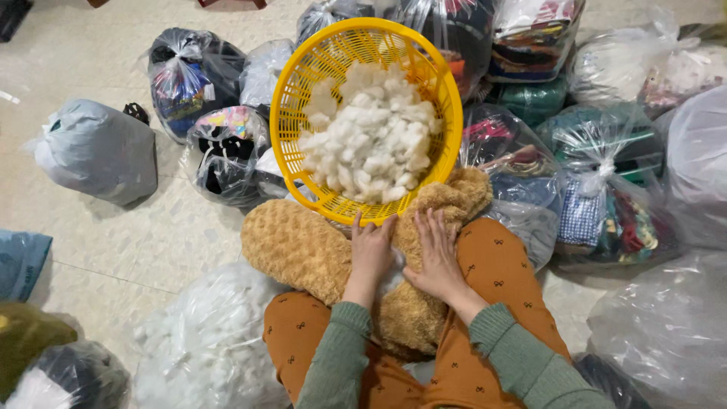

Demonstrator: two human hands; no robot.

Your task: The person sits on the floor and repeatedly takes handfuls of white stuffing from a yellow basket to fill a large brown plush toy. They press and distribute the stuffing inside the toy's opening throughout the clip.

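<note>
A brown plush toy point(303, 246) lies across my lap, over orange trousers. My left hand point(369, 254) presses on it with fingers together, a bit of white stuffing showing beside the palm. My right hand point(437, 254) lies flat on the plush, fingers spread, right next to the left one. Just beyond my fingertips a tilted yellow plastic basket point(291, 106) holds a heap of white stuffing point(375, 140); its rim almost touches my left fingers.
Clear plastic bags of fabric and clothes point(598, 197) crowd the floor behind and to the right. A grey bag point(95, 151) sits at left. A clear bag of white stuffing point(204, 344) lies by my left knee. Pale tiled floor point(113, 242) shows at left.
</note>
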